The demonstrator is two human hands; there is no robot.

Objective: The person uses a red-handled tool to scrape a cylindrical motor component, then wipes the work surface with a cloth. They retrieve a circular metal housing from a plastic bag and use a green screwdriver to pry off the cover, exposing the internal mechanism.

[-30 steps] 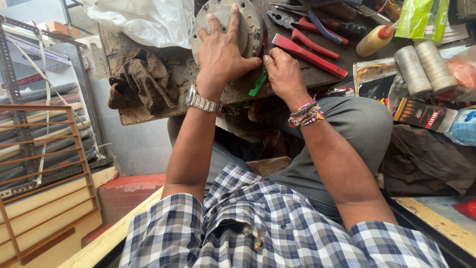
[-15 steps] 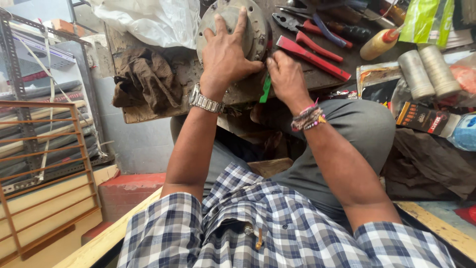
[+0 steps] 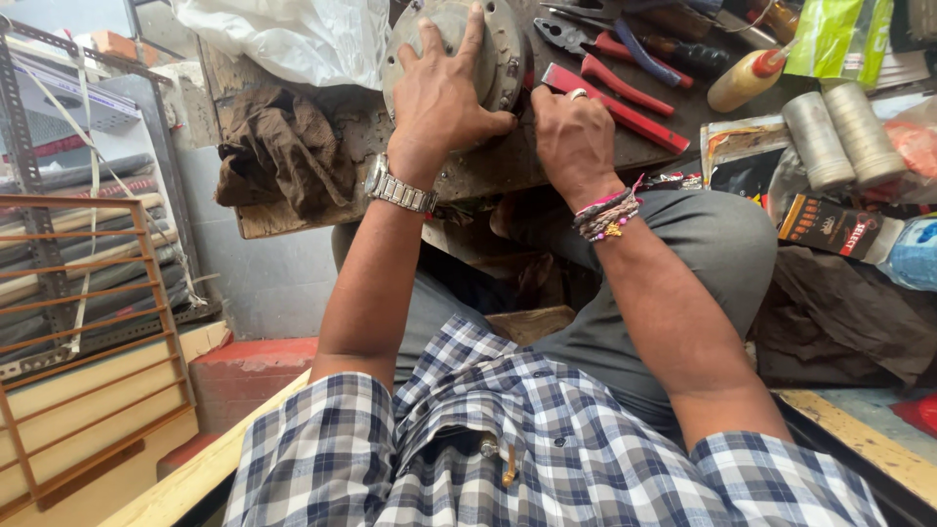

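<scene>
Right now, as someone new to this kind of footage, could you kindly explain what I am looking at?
This is one view from a camera worn on a person's head, looking down at their own arms. The left hand, wearing a metal wristwatch, lies spread on a round grey metal disc on a worn wooden bench. The right hand rests beside the disc; whether it holds anything is hidden. Nearby lie a brown rag, red-handled pliers and two pale thread spools.
</scene>
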